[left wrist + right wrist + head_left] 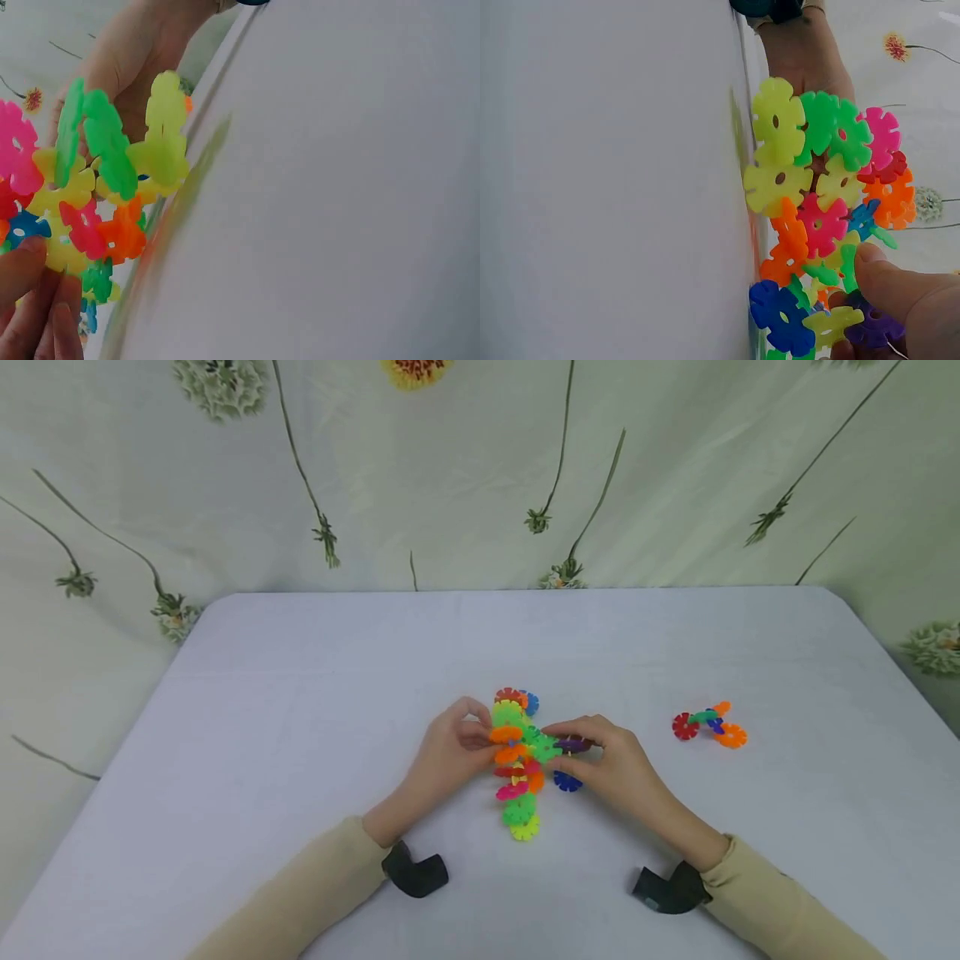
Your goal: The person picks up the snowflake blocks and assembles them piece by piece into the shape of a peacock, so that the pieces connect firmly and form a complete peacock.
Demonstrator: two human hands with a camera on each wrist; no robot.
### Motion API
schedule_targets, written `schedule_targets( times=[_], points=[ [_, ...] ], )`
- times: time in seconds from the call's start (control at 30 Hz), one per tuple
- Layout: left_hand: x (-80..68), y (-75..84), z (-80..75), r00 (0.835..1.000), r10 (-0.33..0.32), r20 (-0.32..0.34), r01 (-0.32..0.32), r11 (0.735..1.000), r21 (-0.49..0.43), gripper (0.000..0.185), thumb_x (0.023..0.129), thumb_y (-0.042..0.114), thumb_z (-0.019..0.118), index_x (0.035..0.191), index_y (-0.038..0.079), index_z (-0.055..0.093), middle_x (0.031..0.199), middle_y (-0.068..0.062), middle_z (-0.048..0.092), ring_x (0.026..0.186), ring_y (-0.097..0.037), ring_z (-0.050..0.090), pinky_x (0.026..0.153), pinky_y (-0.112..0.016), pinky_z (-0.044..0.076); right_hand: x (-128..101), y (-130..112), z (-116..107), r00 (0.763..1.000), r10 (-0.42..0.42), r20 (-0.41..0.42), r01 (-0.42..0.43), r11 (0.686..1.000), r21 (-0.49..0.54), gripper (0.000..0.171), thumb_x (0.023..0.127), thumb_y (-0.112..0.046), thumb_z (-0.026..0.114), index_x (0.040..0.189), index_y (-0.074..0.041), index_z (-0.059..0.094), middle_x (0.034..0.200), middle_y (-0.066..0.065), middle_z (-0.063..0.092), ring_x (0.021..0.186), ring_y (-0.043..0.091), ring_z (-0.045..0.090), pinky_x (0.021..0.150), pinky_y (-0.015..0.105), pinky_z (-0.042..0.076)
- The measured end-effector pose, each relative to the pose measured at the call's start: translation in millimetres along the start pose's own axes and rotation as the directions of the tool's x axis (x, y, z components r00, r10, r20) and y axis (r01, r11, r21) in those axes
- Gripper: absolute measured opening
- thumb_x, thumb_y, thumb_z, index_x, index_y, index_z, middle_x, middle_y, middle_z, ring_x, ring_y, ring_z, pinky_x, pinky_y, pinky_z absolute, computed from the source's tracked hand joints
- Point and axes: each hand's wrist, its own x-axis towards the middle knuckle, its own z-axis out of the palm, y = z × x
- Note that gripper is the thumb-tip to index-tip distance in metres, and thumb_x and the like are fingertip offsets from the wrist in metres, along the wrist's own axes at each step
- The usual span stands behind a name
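A long cluster of interlocking plastic snowflake discs (517,810) in green, yellow, orange, pink, red and blue lies between the two hands. My left hand (450,745) grips its left side; in the left wrist view thumb and fingers pinch it beside a blue disc (28,227) and a yellow one (64,255). My right hand (617,764) pinches the right side with curled fingers, around a purple disc (871,324). Next to that purple disc sit a yellow disc (832,324) and a dark blue disc (782,316). The discs partly hide the right fingertips in the right wrist view.
A smaller joined group of red, green, blue and orange discs (731,736) lies on the white-covered table (337,643) to the right. Each wrist wears a black camera mount, left (416,872) and right (672,889). A flower-print cloth (465,477) hangs behind the table.
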Motion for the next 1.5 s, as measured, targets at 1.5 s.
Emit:
schedule_targets(
  times=[1.5],
  points=[
    [-7.8,4.4,-0.4,0.987,0.151,-0.055,-0.142,0.981,0.133,0.012,0.079,-0.005,0.069,0.091,-0.002,0.07,0.085,-0.007,0.069,0.075,-0.016,0.065,0.066,-0.025,0.054,-0.5,1.5,6.6,0.996,-0.049,-0.074,0.057,0.992,0.108,0.036,0.076,-0.004,0.077,0.111,-0.006,0.067,0.1,-0.002,0.065,0.088,0.01,0.059,0.08,0.031,0.05]
  ],
)
